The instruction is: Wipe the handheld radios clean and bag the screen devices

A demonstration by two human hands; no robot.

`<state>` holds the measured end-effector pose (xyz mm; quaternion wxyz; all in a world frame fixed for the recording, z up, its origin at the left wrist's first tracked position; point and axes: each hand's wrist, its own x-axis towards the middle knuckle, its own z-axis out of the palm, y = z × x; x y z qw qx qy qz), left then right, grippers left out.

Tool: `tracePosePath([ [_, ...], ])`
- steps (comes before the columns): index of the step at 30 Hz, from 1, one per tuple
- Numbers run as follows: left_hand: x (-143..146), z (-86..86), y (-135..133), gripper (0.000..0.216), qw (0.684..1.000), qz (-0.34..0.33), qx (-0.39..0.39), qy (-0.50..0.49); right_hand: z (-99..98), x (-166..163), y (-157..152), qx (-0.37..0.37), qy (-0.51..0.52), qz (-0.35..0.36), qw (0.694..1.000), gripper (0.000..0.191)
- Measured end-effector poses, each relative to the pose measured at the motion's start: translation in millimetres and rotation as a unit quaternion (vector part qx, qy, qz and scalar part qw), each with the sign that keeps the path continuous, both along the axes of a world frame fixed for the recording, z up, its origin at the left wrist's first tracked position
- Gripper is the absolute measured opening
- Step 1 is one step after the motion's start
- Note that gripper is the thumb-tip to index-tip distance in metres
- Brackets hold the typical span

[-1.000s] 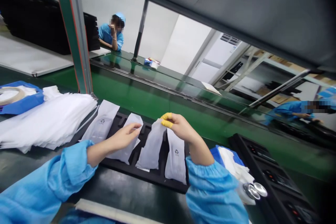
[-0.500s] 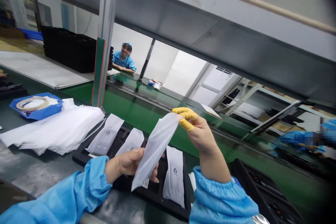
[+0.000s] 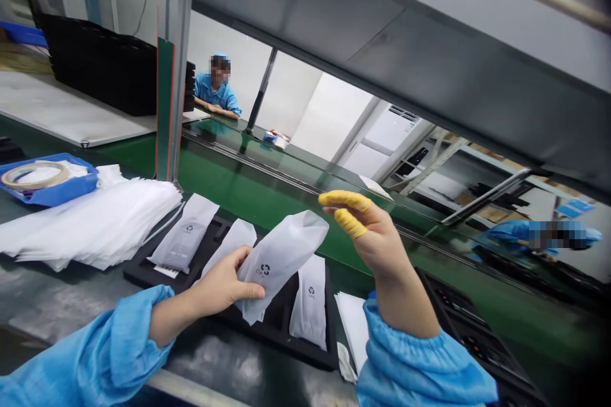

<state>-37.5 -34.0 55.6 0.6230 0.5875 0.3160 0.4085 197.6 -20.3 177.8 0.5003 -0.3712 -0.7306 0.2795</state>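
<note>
Progress: three frosted white plastic pouches [image 3: 310,308] lie, seemingly packed, on the black moulded tray [image 3: 274,335]. Your left hand [image 3: 231,286] grips a fourth pouch [image 3: 284,257] above it, upper end loose, apparently unfinished. Your right hand [image 3: 375,232] holds nothing, fingers parted nearby.

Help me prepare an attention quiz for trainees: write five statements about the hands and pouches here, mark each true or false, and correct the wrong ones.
1. The left hand holds a white pouch. True.
2. That pouch is unprinted. False: it bears a dark recycling mark with letters below.
3. The right hand wears blue finger covers. False: they are yellow.
4. Other white pouches lie on the black tray. True.
5. The roll of tape lies on the black tray. False: it is in the blue tray.
</note>
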Motion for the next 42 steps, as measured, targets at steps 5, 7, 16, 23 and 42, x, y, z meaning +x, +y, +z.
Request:
tracePosePath([
  [5,-2.3,6.6,-5.6,0.041,0.99,0.071,0.071,0.103,9.0,-15.9,-11.1,-0.089,-0.287,-0.031,0.953,0.022],
  [7,-2.7,8.2,-7.3,0.039,0.985,0.09,0.087,0.121,10.1,-19.0,-13.0,-0.092,-0.304,-0.067,0.946,0.023],
  [16,-1.2,-4.5,-1.3,0.041,0.973,0.152,0.106,0.138,-17.7,-48.3,-29.9,0.109,-0.246,-0.038,0.962,0.023],
  [23,-2.5,-25.6,1.2,0.038,0.981,0.162,0.104,0.016,-49.6,-71.7,-78.6,0.417,-0.197,-0.083,0.884,0.025],
  [42,-21.6,-21.0,15.2,0.059,0.99,-0.137,0.016,-0.006,16.8,-46.6,-82.6,0.303,-0.412,-0.087,0.855,0.014],
])
